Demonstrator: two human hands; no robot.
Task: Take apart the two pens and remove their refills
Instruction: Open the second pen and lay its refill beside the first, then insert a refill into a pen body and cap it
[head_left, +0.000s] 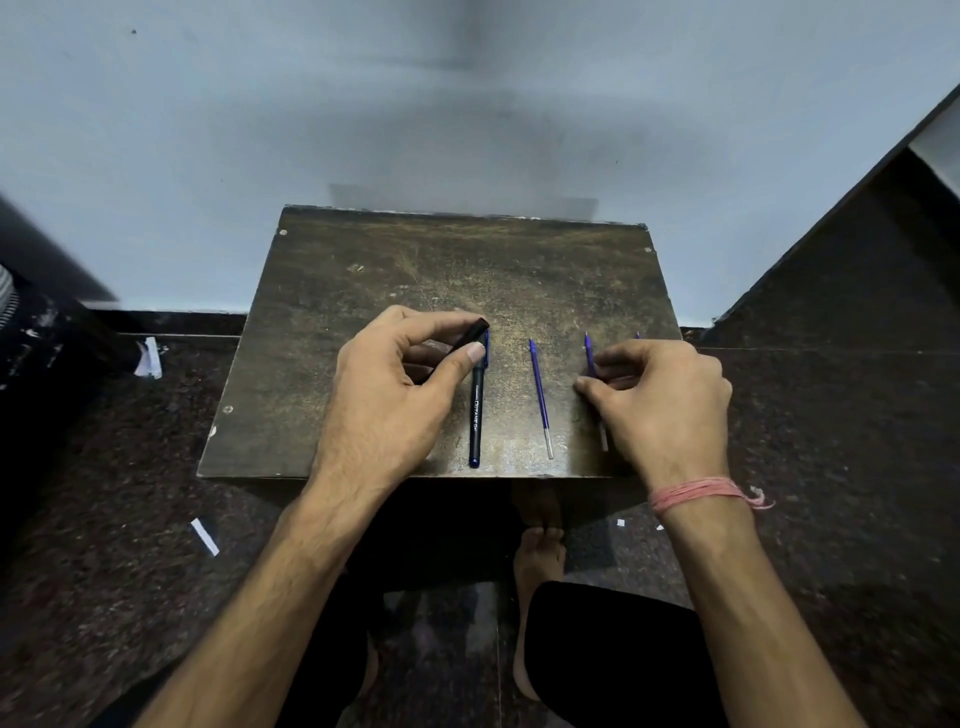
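A black pen barrel (476, 410) with a blue end lies lengthwise on the small dark wooden table (363, 270). My left hand (395, 384) pinches a short black pen piece (470, 335) just above that barrel's far end. A blue refill (539, 395) lies free in the middle of the table. My right hand (660, 400) pinches a second blue refill (590, 358) that rests on the table; its far tip and near metal end show. A small blue tip (638, 336) peeks out beyond my right hand; the rest is hidden.
The table stands against a pale wall, its near edge just past my wrists. A dark speckled floor with white paper scraps (203, 537) surrounds it. Dark furniture rises at the left and right. My bare foot (537, 556) lies under the table's front edge.
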